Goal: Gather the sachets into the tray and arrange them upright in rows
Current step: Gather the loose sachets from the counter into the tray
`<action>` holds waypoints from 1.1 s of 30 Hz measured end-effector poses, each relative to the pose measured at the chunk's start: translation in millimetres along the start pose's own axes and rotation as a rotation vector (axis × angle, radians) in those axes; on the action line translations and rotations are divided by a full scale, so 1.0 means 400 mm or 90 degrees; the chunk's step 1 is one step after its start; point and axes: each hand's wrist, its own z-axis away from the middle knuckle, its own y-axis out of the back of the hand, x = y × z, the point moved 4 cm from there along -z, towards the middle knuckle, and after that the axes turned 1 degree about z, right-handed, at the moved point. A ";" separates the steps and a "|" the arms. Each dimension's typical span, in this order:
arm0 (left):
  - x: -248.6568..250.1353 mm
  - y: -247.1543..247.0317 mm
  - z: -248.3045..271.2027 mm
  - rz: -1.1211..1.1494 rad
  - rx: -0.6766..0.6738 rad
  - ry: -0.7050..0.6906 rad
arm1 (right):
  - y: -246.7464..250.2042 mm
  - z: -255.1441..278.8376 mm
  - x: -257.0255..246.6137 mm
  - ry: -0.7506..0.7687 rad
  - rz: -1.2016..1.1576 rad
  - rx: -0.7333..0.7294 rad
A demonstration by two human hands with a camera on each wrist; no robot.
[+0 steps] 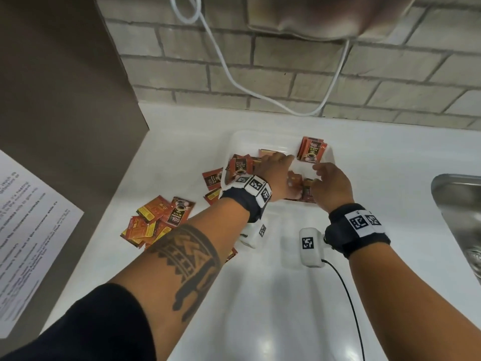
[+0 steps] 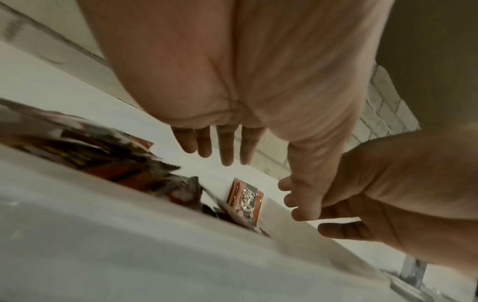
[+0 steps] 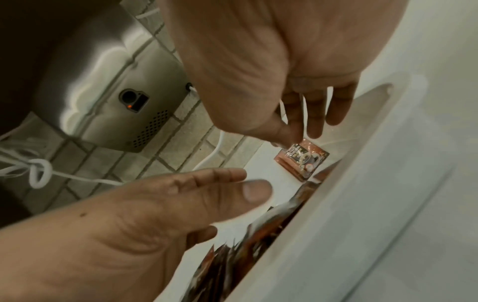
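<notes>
White tray [image 1: 235, 138] holds 1 upright stack [image 1: 311, 149]; left hand [image 1: 277, 166] and right hand [image 1: 329, 182] hover open, empty. Next: stand more sachets [image 1: 156, 220] beside it.

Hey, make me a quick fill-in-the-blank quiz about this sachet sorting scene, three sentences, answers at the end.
1. Both hands reach into the white ____ on the counter.
2. A small stack of sachets stands upright in the tray's far ____ corner.
3. A loose pile of sachets lies on the counter to the ____ of the left hand.

Missing words: tray; right; left
</notes>
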 end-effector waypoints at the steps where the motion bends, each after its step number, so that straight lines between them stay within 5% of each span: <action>1: -0.009 0.016 0.014 0.025 0.024 -0.007 | -0.001 0.008 -0.014 0.023 -0.008 0.022; 5: -0.116 0.095 0.092 0.123 0.173 0.043 | -0.018 0.064 -0.103 0.138 -0.085 0.056; 8: -0.257 0.145 0.153 0.221 0.258 0.146 | -0.066 0.120 -0.180 0.249 -0.085 -0.049; 10: -0.341 0.153 0.181 0.252 0.230 0.207 | -0.110 0.166 -0.213 0.316 -0.038 -0.151; 13: -0.409 0.111 0.188 0.152 0.039 0.244 | -0.190 0.222 -0.219 0.364 0.103 -0.288; 16: -0.419 0.057 0.175 0.082 -0.066 0.244 | -0.254 0.249 -0.193 0.312 0.273 -0.315; 20: -0.415 0.015 0.138 0.058 -0.076 0.244 | -0.301 0.267 -0.185 0.209 0.364 -0.242; 26: -0.390 0.014 0.109 -0.007 -0.022 0.240 | -0.339 0.255 -0.185 0.156 0.359 -0.149; 33: -0.401 0.028 0.108 0.072 0.009 0.248 | -0.355 0.230 -0.150 0.017 0.212 -0.194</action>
